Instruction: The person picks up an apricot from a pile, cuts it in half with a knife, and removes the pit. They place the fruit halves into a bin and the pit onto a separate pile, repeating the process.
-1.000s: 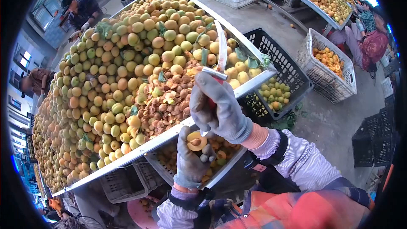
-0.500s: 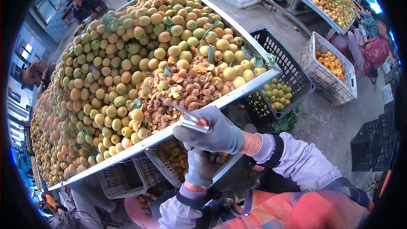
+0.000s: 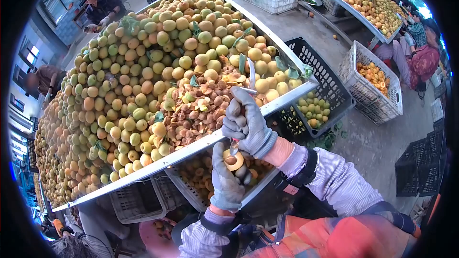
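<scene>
So half a second ago the right hand (image 3: 252, 133) is folded right over the left and hiding whatever's in it, and now it's lifted enough to show a cut fruit (image 3: 238, 165) with a brown pit in the middle. The curved blade (image 3: 252, 75) has swung from lying low to pointing up, and the metal tip (image 3: 234, 149) at the other end is down at the cut face, looks like touching but I can't swear to it. Right hand has a closed grip on the tool, left hand (image 3: 227, 190) is pinching the fruit in its fingers, just off the tray edge (image 3: 191, 151) and above a crate (image 3: 185, 192) of fruit. My read: the cutting is done on this one, but the pit isn't out yet.
</scene>
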`<state>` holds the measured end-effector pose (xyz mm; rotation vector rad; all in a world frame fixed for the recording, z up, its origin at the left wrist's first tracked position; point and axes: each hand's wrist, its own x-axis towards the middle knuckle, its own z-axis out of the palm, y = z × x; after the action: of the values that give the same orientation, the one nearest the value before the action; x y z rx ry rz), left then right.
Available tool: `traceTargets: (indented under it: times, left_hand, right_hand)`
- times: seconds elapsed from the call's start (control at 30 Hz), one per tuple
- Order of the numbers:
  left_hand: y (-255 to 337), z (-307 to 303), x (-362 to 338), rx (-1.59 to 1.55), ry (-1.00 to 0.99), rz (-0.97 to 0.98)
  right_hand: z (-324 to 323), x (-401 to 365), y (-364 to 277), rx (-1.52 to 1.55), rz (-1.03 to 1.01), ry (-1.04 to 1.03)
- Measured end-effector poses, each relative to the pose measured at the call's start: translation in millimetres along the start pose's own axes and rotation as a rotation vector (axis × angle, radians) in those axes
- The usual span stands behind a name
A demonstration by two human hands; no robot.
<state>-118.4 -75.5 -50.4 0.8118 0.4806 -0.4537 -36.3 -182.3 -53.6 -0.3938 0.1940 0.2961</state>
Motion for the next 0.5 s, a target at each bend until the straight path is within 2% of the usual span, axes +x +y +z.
traceTargets:
  times: [0.1,0.17,0.2,0.23,0.3,0.33,0.37,0.43,0.47,0.5]
  left_hand:
    - [-13.7,-18.8,6.8,0.008,-0.094,0.088]
    - [-16.2,-20.7,5.9,0.003,-0.076,0.074]
    - [-16.7,-21.4,6.0,0.0,-0.063,0.06]
    - [-16.8,-21.6,6.2,-0.002,-0.051,0.046]
    - [-15.7,-20.7,7.3,-0.008,-0.029,0.024]
    - [-13.2,-5.4,1.7,0.05,0.111,0.076]
    - [-12.8,-5.6,3.8,0.051,0.11,0.077]
    - [-8.0,-2.9,8.4,-0.018,0.128,-0.071]
    - [-7.4,1.9,7.4,0.052,0.224,-0.078]
    - [-5.7,3.0,4.6,0.061,0.225,-0.082]
  right_hand:
    - [14.5,-17.9,5.6,-0.167,-0.109,-0.1]
    - [21.9,-26.3,22.4,-0.822,-0.591,-0.31]
    - [17.7,-31.6,24.3,-0.907,-0.5,-0.361]
    - [20.7,-34.6,26.8,-0.911,-0.394,-0.259]
    - [15.2,-21.3,12.1,-0.747,-0.327,-0.114]
    - [16.7,-13.4,6.1,-0.285,-0.081,0.048]
    - [10.2,-6.3,7.3,-0.242,-0.073,0.047]
    - [8.4,-5.7,6.1,-0.138,-0.008,-0.015]
    - [6.2,-3.8,6.3,-0.129,-0.012,-0.014]
    - [3.4,-1.1,5.4,-0.037,0.024,-0.008]
